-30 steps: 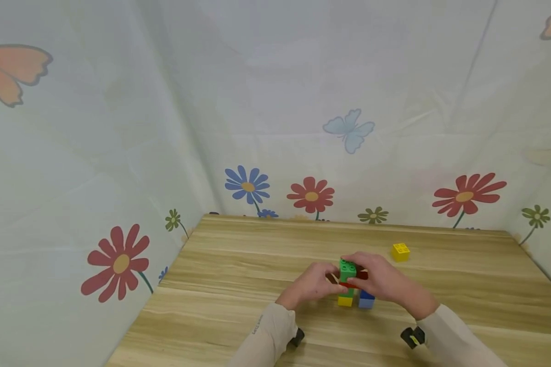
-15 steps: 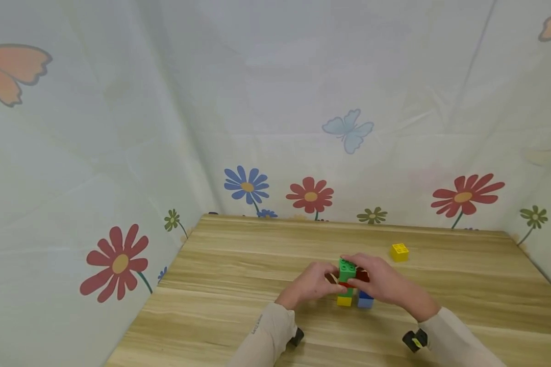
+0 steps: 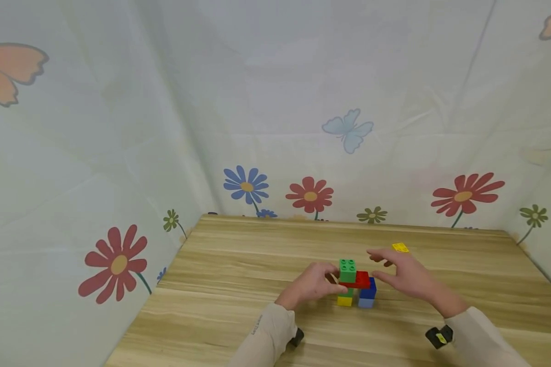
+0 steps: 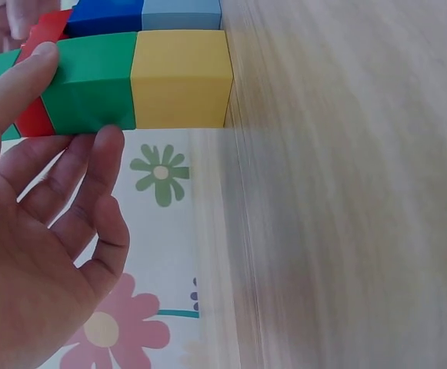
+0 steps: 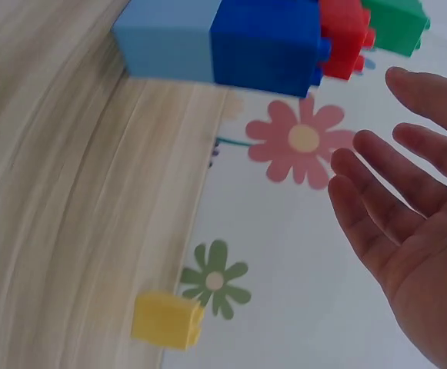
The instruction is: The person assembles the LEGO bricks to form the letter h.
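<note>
A small toy-brick bridge stands on the table. Its left column has a yellow brick [image 3: 344, 302] below a green brick [image 4: 92, 88]. The right column is a light blue brick [image 3: 366, 303] under a dark blue brick [image 3: 368, 291]. Across both lies a red brick [image 3: 362, 279], and another green brick [image 3: 347, 272] sits on its left end. My left hand [image 3: 314, 283] holds the left column, thumb on the near side at the red and green bricks, fingers behind. To the right of the bridge, my right hand [image 3: 406, 275] is apart from it, fingers relaxed and holding nothing.
A loose yellow brick [image 5: 165, 320] lies on the wooden table [image 3: 257, 244] farther back, partly behind my right hand in the head view. A pale cloth [image 3: 275, 102] printed with flowers and butterflies hangs beyond the table's back edge and along its sides.
My right hand has let go of the upper green brick and moved right, uncovering the red brick and the dark blue one. My left hand has kept its place on the column.
</note>
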Available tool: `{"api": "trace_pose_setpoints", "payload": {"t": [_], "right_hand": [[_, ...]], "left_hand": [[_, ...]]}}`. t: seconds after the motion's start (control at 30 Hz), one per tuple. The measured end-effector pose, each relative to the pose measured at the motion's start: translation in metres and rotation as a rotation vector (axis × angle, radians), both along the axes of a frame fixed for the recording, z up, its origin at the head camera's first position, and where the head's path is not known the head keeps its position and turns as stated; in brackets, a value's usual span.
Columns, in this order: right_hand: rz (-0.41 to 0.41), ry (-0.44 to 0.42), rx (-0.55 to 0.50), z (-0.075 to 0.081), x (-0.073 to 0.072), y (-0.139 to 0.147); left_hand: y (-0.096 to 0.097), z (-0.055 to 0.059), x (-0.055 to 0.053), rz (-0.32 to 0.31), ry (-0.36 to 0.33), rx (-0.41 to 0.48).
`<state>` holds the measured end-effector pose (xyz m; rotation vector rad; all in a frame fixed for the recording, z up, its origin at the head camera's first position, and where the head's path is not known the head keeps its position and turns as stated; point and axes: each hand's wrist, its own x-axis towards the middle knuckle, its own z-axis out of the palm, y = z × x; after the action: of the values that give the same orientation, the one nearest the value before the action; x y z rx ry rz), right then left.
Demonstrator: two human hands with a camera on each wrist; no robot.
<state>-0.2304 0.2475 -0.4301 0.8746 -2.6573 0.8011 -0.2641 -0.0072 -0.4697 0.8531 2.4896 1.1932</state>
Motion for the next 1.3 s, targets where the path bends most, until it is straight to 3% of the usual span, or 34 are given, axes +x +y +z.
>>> {"api": "trace_pose_setpoints", "payload": {"t": [0.3, 0.6, 1.3], "right_hand": [[-0.111, 0.027, 0.065, -0.013, -0.018, 0.033], [-0.194, -0.039, 0.075, -0.023, -0.04, 0.058], [-0.222, -0.178, 0.084, -0.046, -0.078, 0.073]], "left_hand": [[0.0, 0.001, 0.002, 0.014, -0.003, -0.007], [0.0, 0.003, 0.002, 0.015, -0.013, -0.012], [-0.001, 0.003, 0.001, 0.008, -0.02, -0.009]]}}
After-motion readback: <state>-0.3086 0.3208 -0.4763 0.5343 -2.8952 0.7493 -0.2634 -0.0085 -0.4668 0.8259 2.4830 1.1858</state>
